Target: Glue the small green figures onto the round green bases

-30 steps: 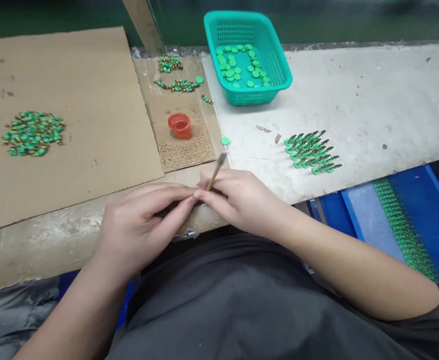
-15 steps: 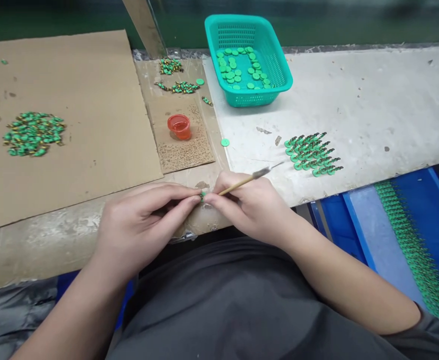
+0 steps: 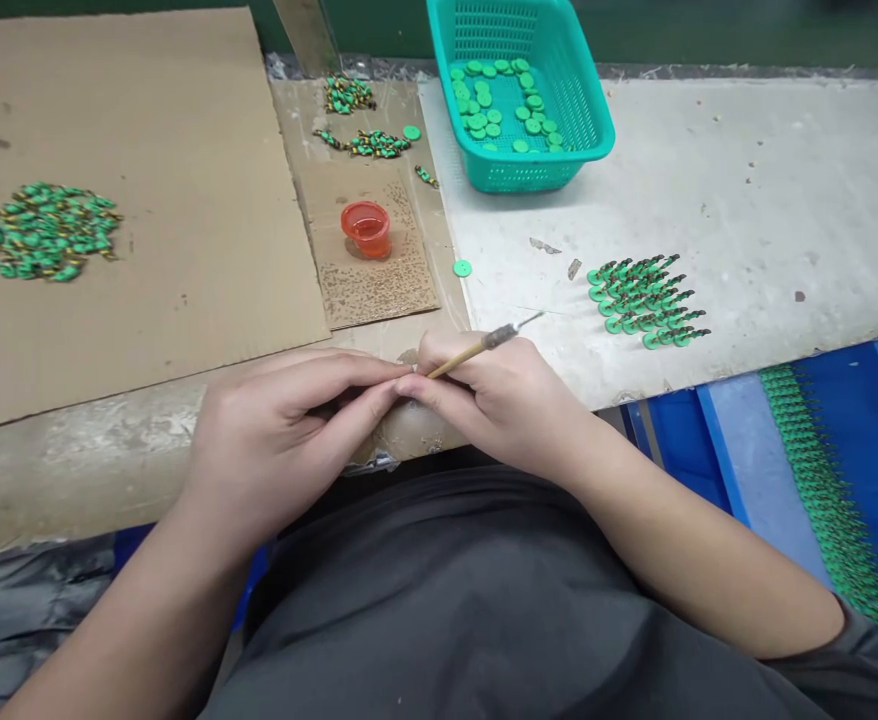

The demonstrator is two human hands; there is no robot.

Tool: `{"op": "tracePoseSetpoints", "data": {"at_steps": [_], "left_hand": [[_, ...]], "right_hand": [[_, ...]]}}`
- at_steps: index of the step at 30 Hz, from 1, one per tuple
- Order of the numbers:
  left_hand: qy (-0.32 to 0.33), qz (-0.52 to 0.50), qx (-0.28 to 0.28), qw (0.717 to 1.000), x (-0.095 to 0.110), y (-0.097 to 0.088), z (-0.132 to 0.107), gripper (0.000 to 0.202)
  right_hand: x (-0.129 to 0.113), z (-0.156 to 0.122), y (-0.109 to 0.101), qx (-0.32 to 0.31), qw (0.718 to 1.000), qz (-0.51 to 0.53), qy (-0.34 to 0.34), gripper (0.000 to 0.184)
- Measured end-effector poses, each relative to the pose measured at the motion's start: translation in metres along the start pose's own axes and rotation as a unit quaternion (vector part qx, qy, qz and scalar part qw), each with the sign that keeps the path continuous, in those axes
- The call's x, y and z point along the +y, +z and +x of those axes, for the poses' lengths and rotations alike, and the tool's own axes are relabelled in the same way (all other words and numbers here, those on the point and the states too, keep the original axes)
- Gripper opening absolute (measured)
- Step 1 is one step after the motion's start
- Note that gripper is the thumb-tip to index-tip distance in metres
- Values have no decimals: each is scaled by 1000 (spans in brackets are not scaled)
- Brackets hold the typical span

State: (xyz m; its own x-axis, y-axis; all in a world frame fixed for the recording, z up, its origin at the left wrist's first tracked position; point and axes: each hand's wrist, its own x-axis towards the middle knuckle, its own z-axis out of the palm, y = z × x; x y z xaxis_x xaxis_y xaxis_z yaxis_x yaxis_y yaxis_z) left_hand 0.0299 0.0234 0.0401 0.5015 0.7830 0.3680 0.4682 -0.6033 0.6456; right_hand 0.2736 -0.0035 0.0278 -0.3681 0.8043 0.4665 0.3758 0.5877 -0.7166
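Observation:
My left hand (image 3: 281, 430) is closed, thumb and forefinger pinched together over the table's front edge. The small green piece that showed between the fingertips a moment ago is now covered by them. My right hand (image 3: 499, 400) meets it tip to tip, also closed. Held in it is a thin wooden-handled needle tool (image 3: 476, 350), its dark wrapped neck and fine point slanting up to the right. Just beyond the hands lie a loose green button-like disc (image 3: 462, 268) and a small red cup (image 3: 368, 230) of clear liquid on a spotted cardboard piece (image 3: 379, 300).
A teal basket (image 3: 536, 178) holds green discs. Small green-and-gold pieces form a pile (image 3: 53, 230) on the left cardboard (image 3: 206, 200), with smaller piles behind the cup. Assembled pieces (image 3: 645, 300) stand in rows at right. More fill a blue tray (image 3: 859, 440) below.
The camera view has shifted slightly, so the table things sit higher. The fingertips have drawn closer together and cover the green piece. The tool stays in my right hand.

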Motion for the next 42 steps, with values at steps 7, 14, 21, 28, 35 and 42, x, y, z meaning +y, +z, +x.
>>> {"op": "tracePoseSetpoints", "data": {"at_steps": [7, 14, 21, 28, 35, 42], "left_hand": [[32, 41, 6, 999, 0, -2, -3, 18], [34, 96, -30, 994, 4, 2, -3, 18], [34, 81, -33, 996, 1, 3, -1, 21], [-20, -5, -44, 999, 1, -3, 0, 19], [-106, -72, -6, 992, 15, -2, 6, 16], [-269, -240, -21, 932, 38, -19, 21, 51]], "right_hand": [[-6, 5, 0, -27, 999, -4, 16, 22], [-18, 10, -1, -78, 993, -64, 68, 24], [-17, 12, 3, -88, 992, -69, 60, 25], [-23, -15, -14, 132, 957, 90, 244, 27], [-17, -25, -14, 122, 955, 129, 238, 25], [-17, -27, -14, 128, 952, 139, 240, 29]]}}
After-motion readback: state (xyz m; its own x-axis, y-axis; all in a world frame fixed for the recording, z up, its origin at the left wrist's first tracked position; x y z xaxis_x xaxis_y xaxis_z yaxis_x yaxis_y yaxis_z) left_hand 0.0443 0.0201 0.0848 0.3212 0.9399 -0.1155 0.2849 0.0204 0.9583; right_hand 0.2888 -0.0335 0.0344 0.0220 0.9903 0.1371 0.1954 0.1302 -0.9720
